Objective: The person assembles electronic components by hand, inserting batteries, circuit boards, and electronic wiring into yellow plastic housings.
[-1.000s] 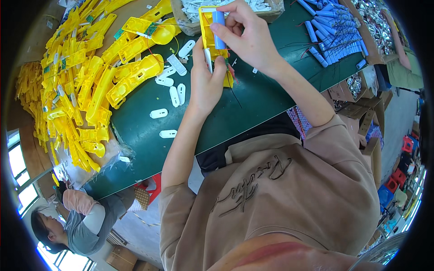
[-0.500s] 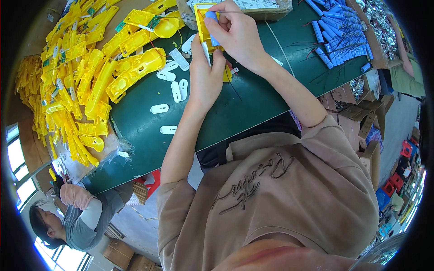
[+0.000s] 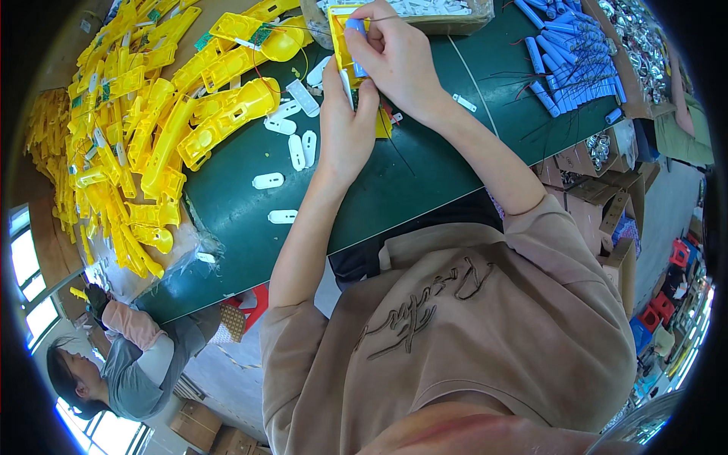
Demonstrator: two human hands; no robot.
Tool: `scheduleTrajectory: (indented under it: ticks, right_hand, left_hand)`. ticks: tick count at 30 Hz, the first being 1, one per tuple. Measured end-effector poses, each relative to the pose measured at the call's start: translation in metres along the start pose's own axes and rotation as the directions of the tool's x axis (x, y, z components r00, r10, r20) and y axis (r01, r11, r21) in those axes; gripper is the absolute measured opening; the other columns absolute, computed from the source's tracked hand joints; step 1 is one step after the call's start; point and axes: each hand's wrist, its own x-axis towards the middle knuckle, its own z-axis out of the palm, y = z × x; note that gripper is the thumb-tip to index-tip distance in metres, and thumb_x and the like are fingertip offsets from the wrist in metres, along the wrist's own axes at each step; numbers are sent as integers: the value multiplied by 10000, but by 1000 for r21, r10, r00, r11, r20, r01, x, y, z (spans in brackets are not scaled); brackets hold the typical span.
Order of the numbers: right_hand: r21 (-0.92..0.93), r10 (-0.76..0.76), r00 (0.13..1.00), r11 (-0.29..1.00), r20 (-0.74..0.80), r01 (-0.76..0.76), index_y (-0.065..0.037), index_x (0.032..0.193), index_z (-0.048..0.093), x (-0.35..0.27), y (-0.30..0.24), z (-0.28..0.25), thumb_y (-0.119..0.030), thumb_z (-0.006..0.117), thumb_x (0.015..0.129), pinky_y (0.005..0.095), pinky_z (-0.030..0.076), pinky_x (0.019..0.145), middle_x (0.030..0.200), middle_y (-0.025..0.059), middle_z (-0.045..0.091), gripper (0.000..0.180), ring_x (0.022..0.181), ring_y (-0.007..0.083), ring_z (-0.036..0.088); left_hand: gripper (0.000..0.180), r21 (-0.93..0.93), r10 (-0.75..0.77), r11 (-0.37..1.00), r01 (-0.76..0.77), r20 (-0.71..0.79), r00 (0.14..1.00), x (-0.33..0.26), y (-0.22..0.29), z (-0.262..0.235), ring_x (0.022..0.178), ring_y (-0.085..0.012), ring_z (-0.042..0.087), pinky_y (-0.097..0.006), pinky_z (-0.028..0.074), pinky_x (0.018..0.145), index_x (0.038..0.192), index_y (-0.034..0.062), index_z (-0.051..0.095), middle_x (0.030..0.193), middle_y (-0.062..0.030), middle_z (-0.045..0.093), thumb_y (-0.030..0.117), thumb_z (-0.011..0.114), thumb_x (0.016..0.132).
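Note:
My left hand (image 3: 347,125) is closed around a yellow plastic housing (image 3: 338,39), held upright above the green table. With its fingers pinched, my right hand (image 3: 398,62) grips a blue cylindrical battery cell (image 3: 355,47) against the open side of the housing. Thin dark wires run out past my fingers. A white strip shows beside my left fingertips; how it joins the housing is hidden. Several white oval plastic plates (image 3: 296,152) lie on the table left of my left forearm.
A large heap of yellow housings (image 3: 159,144) covers the left side. Blue wired cells (image 3: 561,68) lie stacked at the far right, near shiny metal parts (image 3: 637,45). A box of white pieces (image 3: 455,21) stands at the far edge. At lower left, a co-worker's gloved hand (image 3: 97,297) holds something yellow.
My hands stay almost in place, still pressing the blue cell at the housing. The co-worker's gloved hand at lower left has shifted, and its yellow piece has moved slightly left.

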Motion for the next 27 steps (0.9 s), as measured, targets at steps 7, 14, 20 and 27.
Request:
scheduleTrajectory:
  ticks: [7,14,20,27]
  right_hand:
    - [-48,-185,982,981,42,187,-63,1147,526,-2,20,-1,-213,565,893,306,476,616,765,99,589,298,671,210,590]
    - [72,77,984,993,158,-90,-19,1333,352,5,-14,-20,-149,552,896,308,463,784,1013,226,565,498,909,268,590]
    - [584,165,918,728,360,-360,-77,1411,261,0,-24,-36,-160,531,918,297,470,790,1114,151,548,568,934,185,566]
    - [453,125,942,852,313,-264,-133,1421,257,6,-2,-26,-127,533,916,290,486,800,1120,153,535,576,942,164,565]
  left_hand:
    - [374,-239,-54,969,62,39,998,4,-4,-4,735,-129,591,-264,503,644,1274,-18,319,962,-114,551,48,425,921]
    - [368,-171,-28,985,33,29,999,1,6,-7,662,-139,584,-285,525,603,1287,16,318,928,-99,536,74,415,936]
    - [490,-248,29,969,3,126,992,-12,23,-3,699,-158,588,-278,508,623,1376,28,227,1046,-128,516,11,380,910]
    - [561,-214,-52,973,87,166,985,0,19,-3,735,-169,597,-288,515,659,1431,41,151,1099,-138,511,22,372,916]
